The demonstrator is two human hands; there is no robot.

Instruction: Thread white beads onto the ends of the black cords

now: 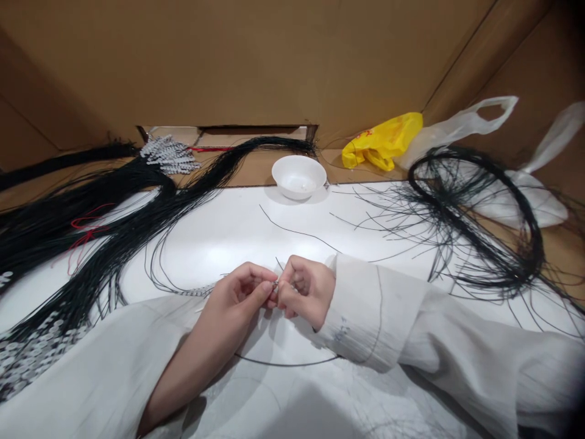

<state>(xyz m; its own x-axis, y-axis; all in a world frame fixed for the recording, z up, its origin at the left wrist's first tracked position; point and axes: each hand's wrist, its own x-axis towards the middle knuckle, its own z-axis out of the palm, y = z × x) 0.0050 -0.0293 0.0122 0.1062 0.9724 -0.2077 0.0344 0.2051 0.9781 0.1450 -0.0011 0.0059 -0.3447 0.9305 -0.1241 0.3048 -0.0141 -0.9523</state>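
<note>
My left hand (pixel 241 294) and my right hand (pixel 309 291) meet above the white tabletop, fingertips almost touching. Both are closed in a pinch on a thin black cord (pixel 278 263), whose short end pokes up beside my right fingers. A tiny piece between the fingertips is too small to make out. Below the hands, a curved length of black cord (pixel 287 365) runs from under my left wrist towards my right sleeve. Cords with small white pieces (pixel 196 291) lie just behind my left hand.
A white bowl (pixel 299 177) stands beyond my hands. Long bundles of black cord (pixel 183 204) spread on the left, with white-tipped ends (pixel 41 353) and red string (pixel 89 233). At right lie a coiled bundle (pixel 532 238), a yellow bag (pixel 384 141) and clear plastic bags (pixel 479 119). Cardboard walls (pixel 228 61) rise behind.
</note>
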